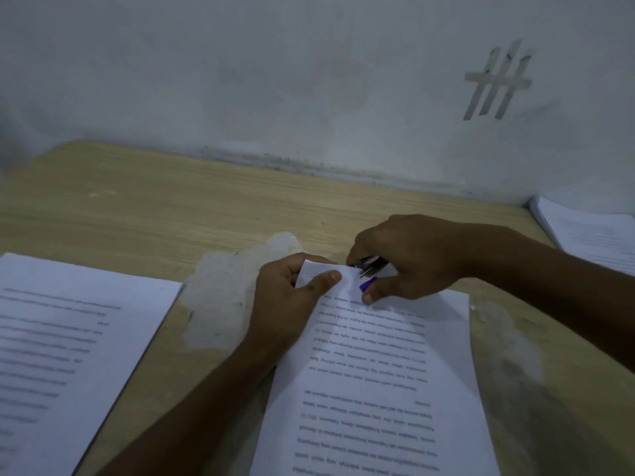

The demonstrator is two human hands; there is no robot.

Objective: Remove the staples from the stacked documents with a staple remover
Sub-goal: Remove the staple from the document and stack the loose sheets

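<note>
Pale wood-grain laminate forms the table (137,207) in front of you, with a whitish, rough patch (220,297) on its surface just left of your hands. The document (378,372) under work lies in the middle of the table, its print upside down to you and too blurred to read. Your left hand (288,293) pinches the far left corner (319,269) of the document between thumb and curled fingers, and that corner is lifted off the page and bent over. Your right hand (412,259) is curled around the staple remover (369,266), thumb below and fingers above, holding it against the lifted corner. Purple plastic and dark metal parts show between the fingers. Whether its jaws are closed on a staple cannot be told, as the staple is too small and dim to make out. Both forearms cross the near part of the view, the left one along the document's left edge. Printed sheets (68,338) lie flat on the table to your left, apart from the document. A further stack (591,235) of paper sits at the far right, against the wall (275,80). Grey tape strips (494,80), three slanted and one across, are stuck to the wall above that stack
</note>
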